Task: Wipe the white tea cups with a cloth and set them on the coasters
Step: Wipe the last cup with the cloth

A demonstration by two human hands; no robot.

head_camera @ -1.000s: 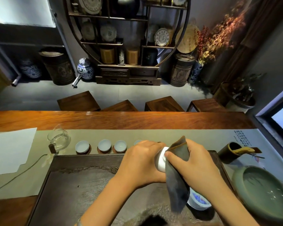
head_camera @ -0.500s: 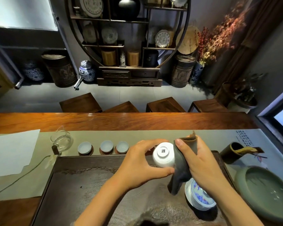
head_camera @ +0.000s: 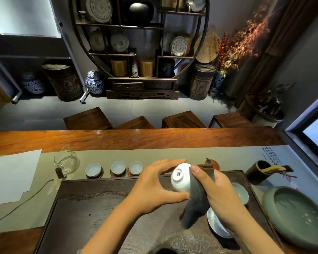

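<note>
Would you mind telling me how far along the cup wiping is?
Three cups already sit on coasters in a row behind the dark tray. A fourth cup is in hand: the left hand holds it bottom-up while the right hand presses the cloth against it. Setting it down remains, and another cup waits on the tray.

A dim room held a round dark wooden display shelf [head_camera: 139, 46] of plates and jars against a grey wall. Four wooden stools [head_camera: 87, 119] stood on the grey floor behind a long wooden table [head_camera: 136, 139]. A window [head_camera: 317, 132] glowed at right.
</note>
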